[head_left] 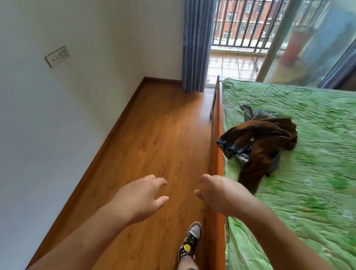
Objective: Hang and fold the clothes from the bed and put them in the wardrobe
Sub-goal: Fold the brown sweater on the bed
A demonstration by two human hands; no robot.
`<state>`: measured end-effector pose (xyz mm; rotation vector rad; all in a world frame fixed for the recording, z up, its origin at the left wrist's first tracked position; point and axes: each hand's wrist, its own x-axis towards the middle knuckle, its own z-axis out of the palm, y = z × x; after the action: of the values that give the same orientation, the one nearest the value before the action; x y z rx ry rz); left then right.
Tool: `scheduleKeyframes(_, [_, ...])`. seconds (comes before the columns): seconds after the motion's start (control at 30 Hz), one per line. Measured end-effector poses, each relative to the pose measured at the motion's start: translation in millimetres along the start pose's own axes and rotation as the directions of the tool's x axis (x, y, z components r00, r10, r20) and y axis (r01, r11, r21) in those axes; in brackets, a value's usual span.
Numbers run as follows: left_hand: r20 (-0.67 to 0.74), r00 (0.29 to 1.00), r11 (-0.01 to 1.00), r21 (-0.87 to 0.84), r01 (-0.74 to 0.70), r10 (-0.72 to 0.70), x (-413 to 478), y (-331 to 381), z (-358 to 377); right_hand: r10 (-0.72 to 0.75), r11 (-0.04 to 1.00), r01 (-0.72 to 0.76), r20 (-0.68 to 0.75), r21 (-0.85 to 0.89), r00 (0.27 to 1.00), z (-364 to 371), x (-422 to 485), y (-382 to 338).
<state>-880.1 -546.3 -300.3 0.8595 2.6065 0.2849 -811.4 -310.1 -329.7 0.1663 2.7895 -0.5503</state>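
Left hand (139, 198): held out over the floor (152, 138), fingers spread and loosely bent, holding nothing. Right hand (221, 195): held out level with the left, above the bed rail (217, 156), fingers likewise loose and bent, holding nothing; near the closest end of the clothes (263, 142), apart from them. Clothes: one crumpled heap on the bed (323, 170), close to its left edge and about midway along it. Brown garment (270, 134) on top, one long part trailing toward the hands. Grey garment (254, 115) at the far side of the heap. Dark blue-grey piece (229, 144) at the left, its corner reaching the rail; a striped scrap beneath, kind not told. Bed: green wrinkled sheet, orange wooden rail along the side. Floor: wood planks, brown skirting along a white wall (52, 130). Socket plate (57, 56) on that wall. Blue-grey curtain (196, 44) in the far corner. Balcony railing (247, 22) beyond, red brick building behind it. Glass door (317, 42) at the bed's far end. Shoe (190, 242): grey and black with a yellow patch, on the floor beside the rail, below the hands.
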Motion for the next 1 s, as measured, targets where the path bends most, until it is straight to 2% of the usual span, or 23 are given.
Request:
scheduleKeyframes(0.27, [0.048,0.989,0.988,0.057,-0.143,0.14,185.5,49.6,-37.6,0.188,0.979,-0.191,0.041,0.075,0.981,-60.6,95.8,101.0])
scheduleKeyframes(0.53, [0.135,0.936,0.94,0.067,-0.335,0.324,344.9,133.8,-49.5,0.382,0.918,-0.375,-0.033,0.128,0.924,-143.0,118.4,209.3])
scheduleKeyframes(0.77, [0.296,0.787,0.801,0.103,-0.59,0.541,471.6,214.9,-43.4,0.6,0.763,-0.582,0.026,0.281,0.799,-152.8,125.2,294.6])
scheduleKeyframes(1.0, [0.497,0.588,0.631,0.1,-0.769,0.638,622.5,270.5,-22.6,0.758,0.585,-0.727,0.076,0.359,0.648,-167.8,188.7,377.0])
